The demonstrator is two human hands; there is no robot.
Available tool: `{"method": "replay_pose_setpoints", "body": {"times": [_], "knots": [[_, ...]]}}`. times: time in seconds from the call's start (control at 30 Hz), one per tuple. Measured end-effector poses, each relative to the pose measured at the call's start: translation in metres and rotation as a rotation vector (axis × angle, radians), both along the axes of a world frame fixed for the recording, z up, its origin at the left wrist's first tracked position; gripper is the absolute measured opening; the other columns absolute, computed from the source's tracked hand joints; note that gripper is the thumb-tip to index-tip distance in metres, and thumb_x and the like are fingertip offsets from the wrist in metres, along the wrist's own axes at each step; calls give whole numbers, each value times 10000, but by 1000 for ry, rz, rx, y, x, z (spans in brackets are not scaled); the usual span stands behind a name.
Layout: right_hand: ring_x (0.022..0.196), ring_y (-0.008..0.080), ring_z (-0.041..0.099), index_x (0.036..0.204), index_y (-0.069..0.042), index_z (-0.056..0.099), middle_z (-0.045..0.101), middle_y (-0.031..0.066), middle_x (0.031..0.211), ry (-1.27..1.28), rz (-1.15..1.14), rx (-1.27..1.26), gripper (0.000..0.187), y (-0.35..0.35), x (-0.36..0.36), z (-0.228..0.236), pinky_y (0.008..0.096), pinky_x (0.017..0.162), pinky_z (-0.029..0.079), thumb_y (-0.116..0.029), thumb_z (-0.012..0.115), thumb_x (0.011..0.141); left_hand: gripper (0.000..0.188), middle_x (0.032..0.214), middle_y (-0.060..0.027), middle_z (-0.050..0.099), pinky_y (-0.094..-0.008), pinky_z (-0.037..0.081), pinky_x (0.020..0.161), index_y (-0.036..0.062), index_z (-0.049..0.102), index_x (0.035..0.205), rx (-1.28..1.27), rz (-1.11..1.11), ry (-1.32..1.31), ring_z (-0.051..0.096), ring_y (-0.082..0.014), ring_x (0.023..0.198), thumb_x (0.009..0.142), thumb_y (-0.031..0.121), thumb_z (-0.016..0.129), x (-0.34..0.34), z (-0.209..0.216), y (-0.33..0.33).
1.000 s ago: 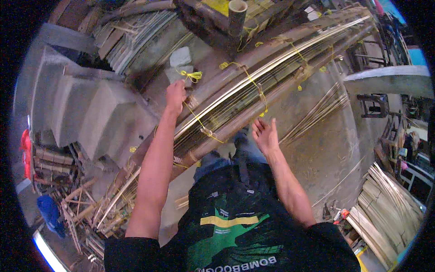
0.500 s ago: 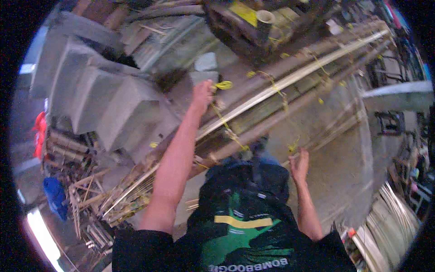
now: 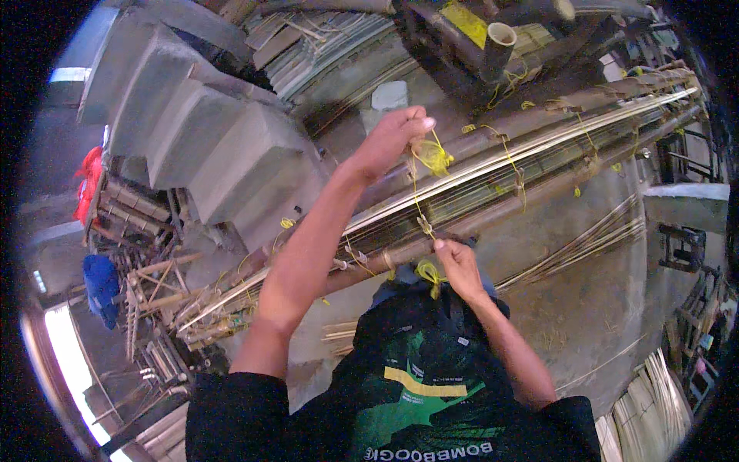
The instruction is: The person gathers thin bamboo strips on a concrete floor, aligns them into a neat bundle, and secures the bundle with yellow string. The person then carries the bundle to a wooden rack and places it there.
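Observation:
My left hand [image 3: 394,138] is closed in a pinch on a yellow string [image 3: 414,181], held above the far pole. A looped yellow bundle [image 3: 435,157] dangles just beside its fingers. From there the string runs down across pale thin strips [image 3: 462,169], stretched lengthwise between two long brown poles, to a small knotted piece [image 3: 425,225]. At that spot my right hand [image 3: 459,266] has its thumb and fingers closed at the string's near end, over the near pole [image 3: 531,195]. Another yellow string bundle [image 3: 429,276] hangs below the right hand, close to my shirt.
Concrete steps [image 3: 208,138] rise at the left. A dark machine-like block with an upright tube [image 3: 501,37] stands beyond the poles. Loose strips [image 3: 577,246] lie on the floor at right. Wooden racks [image 3: 165,285] and a blue cloth [image 3: 100,289] are at left.
My right hand has come left and up from the right-hand side to the string at the near pole. My left hand has shifted right, and the view has shifted too.

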State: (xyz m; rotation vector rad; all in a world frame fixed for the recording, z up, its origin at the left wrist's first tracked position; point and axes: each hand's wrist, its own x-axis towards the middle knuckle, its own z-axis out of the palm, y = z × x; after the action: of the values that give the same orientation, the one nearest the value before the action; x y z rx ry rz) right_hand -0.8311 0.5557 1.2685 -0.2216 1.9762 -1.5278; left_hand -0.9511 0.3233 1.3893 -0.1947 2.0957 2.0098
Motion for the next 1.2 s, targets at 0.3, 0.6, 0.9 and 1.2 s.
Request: {"method": "replay_pose_setpoints", "body": {"times": [0.3,0.6,0.9,1.2], "knots": [[673,157,525,782,-8,637,582,99,706,-201,63,22,295,1,9,-15,314,621,416,-253,518,894,419,807,-140,662,-347,474,687,23,675,864,-628,154,-331,646,-235,808,834,408,513,-9,-131,-51],[722,149,550,1230,-42,481,567,42,869,-497,-79,-205,394,-31,110,42,279,628,458,-146,571,861,321,823,-154,656,-367,480,732,21,646,893,-523,27,-90,633,-283,770,880,315,516,221,-1,-111],[728,273,585,824,-30,639,613,139,827,798,803,423,87,-155,54,228,367,639,473,-96,598,788,338,1047,-176,597,-417,380,942,-19,546,1115,-939,370,226,539,-332,1021,824,154,545,270,-83,-49],[849,365,597,958,-44,636,624,179,918,1005,801,603,293,-299,-37,98,420,738,471,-281,484,878,167,799,-155,633,-433,463,728,45,633,911,-1080,472,211,604,-320,754,817,155,550,250,-86,-38]]}}
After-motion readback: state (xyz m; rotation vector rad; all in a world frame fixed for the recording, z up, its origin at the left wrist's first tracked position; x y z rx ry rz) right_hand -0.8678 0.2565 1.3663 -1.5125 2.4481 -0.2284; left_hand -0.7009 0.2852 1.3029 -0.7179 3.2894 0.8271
